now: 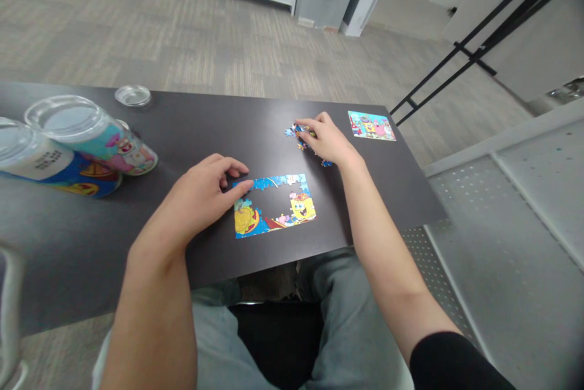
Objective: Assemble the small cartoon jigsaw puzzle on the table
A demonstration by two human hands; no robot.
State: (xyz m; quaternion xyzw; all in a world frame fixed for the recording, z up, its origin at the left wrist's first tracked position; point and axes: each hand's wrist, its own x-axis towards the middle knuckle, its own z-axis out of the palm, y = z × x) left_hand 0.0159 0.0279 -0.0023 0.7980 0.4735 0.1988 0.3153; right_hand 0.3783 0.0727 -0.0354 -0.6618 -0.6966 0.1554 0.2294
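Note:
A partly joined jigsaw puzzle (pixel 302 207) lies flat near the table's front edge, its cartoon border surrounding a dark gap. At its upper left corner rests my left hand (pixel 207 192), the thumb touching the pieces and the fingers loosely bent, with nothing in its grasp. Farther off, my right hand (pixel 327 137) reaches over a small heap of loose puzzle pieces (pixel 292 131). Its thumb and forefinger are apart at the heap, and the hand hides part of the pieces. A finished-looking cartoon picture (pixel 371 126) lies at the table's far right.
Two clear-topped cans with cartoon prints, one blue (pixel 86 178) and one turquoise (pixel 130 156), lie at the left. A round clear lid (pixel 132 95) sits by the back edge of the dark table (pixel 214 125). A grey perforated panel (pixel 515 238) stands at right.

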